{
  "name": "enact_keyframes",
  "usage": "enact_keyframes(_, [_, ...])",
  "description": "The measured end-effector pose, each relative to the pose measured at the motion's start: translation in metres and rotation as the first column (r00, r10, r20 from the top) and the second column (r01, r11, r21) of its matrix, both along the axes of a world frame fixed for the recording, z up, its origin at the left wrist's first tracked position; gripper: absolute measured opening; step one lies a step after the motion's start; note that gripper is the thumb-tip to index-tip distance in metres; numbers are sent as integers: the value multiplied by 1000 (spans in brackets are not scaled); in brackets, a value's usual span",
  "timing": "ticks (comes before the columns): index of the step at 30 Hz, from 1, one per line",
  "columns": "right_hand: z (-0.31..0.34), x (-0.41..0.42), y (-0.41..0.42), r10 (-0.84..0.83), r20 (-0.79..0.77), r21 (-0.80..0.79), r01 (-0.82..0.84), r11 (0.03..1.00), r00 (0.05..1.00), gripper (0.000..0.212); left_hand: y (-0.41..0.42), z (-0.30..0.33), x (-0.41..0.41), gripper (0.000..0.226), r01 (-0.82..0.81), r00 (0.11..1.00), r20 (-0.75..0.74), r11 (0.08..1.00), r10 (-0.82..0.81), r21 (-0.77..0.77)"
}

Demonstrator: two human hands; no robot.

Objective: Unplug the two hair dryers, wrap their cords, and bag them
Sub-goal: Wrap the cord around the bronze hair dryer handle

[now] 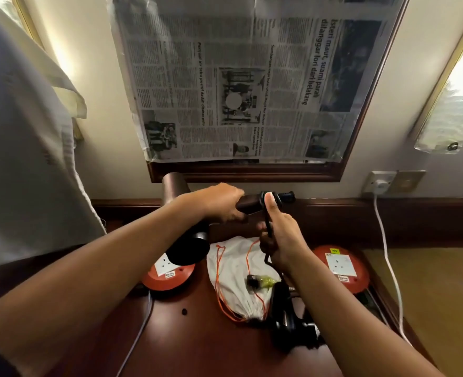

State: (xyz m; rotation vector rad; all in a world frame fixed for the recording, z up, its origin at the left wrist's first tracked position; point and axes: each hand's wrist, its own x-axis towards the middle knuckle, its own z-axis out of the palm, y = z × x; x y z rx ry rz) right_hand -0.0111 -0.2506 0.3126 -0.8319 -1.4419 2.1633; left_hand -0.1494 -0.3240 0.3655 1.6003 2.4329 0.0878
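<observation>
Nearest, under the right forearm, a black dryer (287, 319) lies on the wooden table (197, 344). Just left of it, below both hands, a white bag (233, 270) with an orange drawstring (220, 284) lies flat, a black plug (252, 281) resting on it. Two red reels with white sockets sit on the table: the left reel (167, 276) under the left wrist, the right reel (342, 270) just right of the right hand.

The right hand (282, 240) is clenched round a black cord (267, 227), thumb up, pressing a loop against the handle of the brown dryer (181, 219). That cord runs down from the fist toward the plug on the bag. The left hand (219, 202) grips the same handle further along, fingers curled over it; the dryer's barrel hangs below the left wrist, its dark mouth over the left reel.

Beyond the hands, a newspaper (238, 83) covers a framed mirror (246, 172) on the wall. Right of the hands, a white lead (388, 254) drops from a wall socket (380, 183). Far left of the left arm hangs pale cloth (20, 159).
</observation>
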Motion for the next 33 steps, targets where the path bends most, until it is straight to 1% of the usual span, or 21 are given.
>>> enact_keyframes(1, [-1, -1, 4, -20, -17, 11, 20, 1000, 1000, 46, 0, 1, 0, 24, 9, 1000, 10, 1000, -9, 7])
enact_keyframes(3, [2, -2, 9, -47, -118, -35, 43, 998, 992, 32, 0, 4, 1, 24, 36, 999, 22, 999, -36, 17])
enact_keyframes(5, [5, -1, 15, -39, -206, -71, 25, 997, 978, 19, 1, 5, 0, 25, 58, 998, 19, 998, -58, 33])
enact_keyframes(6, [6, -2, 17, -27, -234, -77, 9, 997, 972, 16, 2, 6, 0, 25, 64, 998, 15, 997, -65, 44])
enact_keyframes(10, [2, -7, 22, 7, -252, -116, -37, 993, 968, 18, 5, 9, -4, 25, 82, 997, 10, 995, -82, 57])
enact_keyframes(12, [-1, -9, 22, 23, -265, -148, -64, 987, 964, 22, 6, 9, -6, 25, 87, 996, 21, 996, -87, 18])
enact_keyframes(15, [-4, -12, 20, 30, -328, -205, -102, 973, 944, 33, 6, 10, -6, 26, 92, 996, 25, 994, -91, -57])
enact_keyframes(16, [-5, -14, 21, 25, -341, -202, -99, 974, 940, 32, 5, 12, -6, 26, 92, 995, 37, 993, -90, -75])
enact_keyframes(18, [-7, -16, 22, -6, -344, -173, -57, 983, 939, 22, 2, 19, -7, 33, 78, 993, 99, 993, -69, -93])
enact_keyframes(20, [-9, -18, 24, -44, -306, -118, 8, 993, 951, 14, -6, 26, -12, 43, 8, 983, 183, 999, 0, -44])
enact_keyframes(22, [-10, -18, 24, -69, -269, -88, 47, 995, 961, 11, -17, 27, -21, 46, -89, 969, 240, 992, 66, 85])
enact_keyframes(23, [-10, -18, 24, -86, -264, -101, 61, 993, 961, 7, -23, 25, -27, 46, -143, 959, 265, 976, 95, 167])
enact_keyframes(24, [-10, -17, 24, -108, -271, -129, 75, 989, 957, 5, -30, 21, -31, 46, -207, 947, 297, 942, 124, 266])
enact_keyframes(25, [-9, -17, 23, -136, -274, -154, 96, 983, 952, 7, -37, 17, -35, 45, -280, 928, 340, 883, 150, 376])
enact_keyframes(26, [-10, -17, 23, -157, -268, -165, 115, 979, 951, 9, -44, 13, -37, 42, -363, 900, 401, 797, 168, 482])
enact_keyframes(27, [-10, -16, 23, -165, -263, -156, 127, 980, 951, 9, -51, 7, -38, 39, -457, 860, 479, 684, 178, 568])
enact_keyframes(28, [-10, -15, 23, -171, -268, -147, 135, 980, 948, 9, -57, 1, -38, 39, -567, 796, 576, 557, 184, 606])
enact_keyframes(29, [-11, -15, 23, -175, -280, -144, 139, 980, 944, 9, -63, -6, -37, 46, -678, 709, 684, 437, 173, 591])
enact_keyframes(30, [-11, -15, 23, -179, -286, -149, 141, 979, 941, 9, -69, -12, -34, 56, -772, 607, 780, 347, 153, 533])
enact_keyframes(31, [-11, -14, 23, -181, -287, -153, 142, 978, 941, 8, -75, -20, -31, 66, -844, 504, 853, 286, 132, 454])
enact_keyframes(33, [-10, -13, 22, -178, -295, -164, 133, 977, 939, 6, -86, -31, -25, 82, -937, 300, 948, 217, 108, 272])
